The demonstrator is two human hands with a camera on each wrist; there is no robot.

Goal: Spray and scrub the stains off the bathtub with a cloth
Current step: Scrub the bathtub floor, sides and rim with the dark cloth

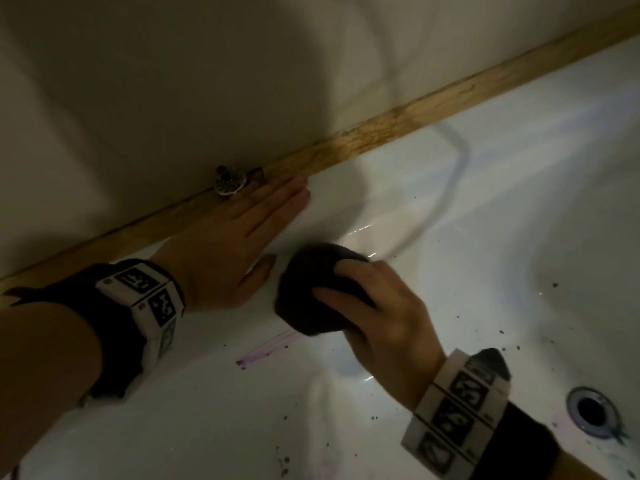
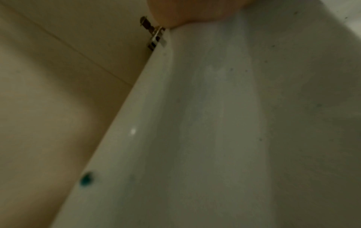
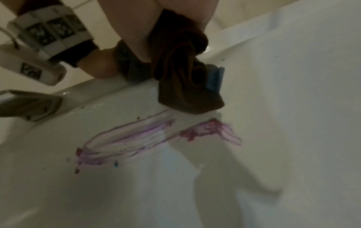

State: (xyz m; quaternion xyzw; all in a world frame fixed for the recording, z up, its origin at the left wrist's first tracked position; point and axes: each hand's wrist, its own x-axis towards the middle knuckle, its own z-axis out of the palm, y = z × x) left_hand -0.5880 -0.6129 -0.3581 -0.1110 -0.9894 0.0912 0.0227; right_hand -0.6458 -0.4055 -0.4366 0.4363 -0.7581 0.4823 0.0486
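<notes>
From the head view I see my right hand (image 1: 377, 306) clamped around a dark balled cloth (image 1: 311, 289) at frame centre, pressed on the white bathtub (image 1: 485, 202) wall. My left hand (image 1: 239, 237) lies flat, fingers straight, on the rim. Only the right wrist view shows the full purple stain (image 3: 136, 138), smeared just below the cloth.

Hidden, cropped and blurred parts

Under the right hand (image 1: 381, 306), most of the dark cloth (image 1: 311, 289) is covered by fingers; the purple stain (image 1: 266, 344) runs beneath it. The left hand (image 2: 195, 10) is cropped at the left wrist view's top edge; past it, a blurred metal fitting (image 2: 154, 35) can't be identified.
</notes>
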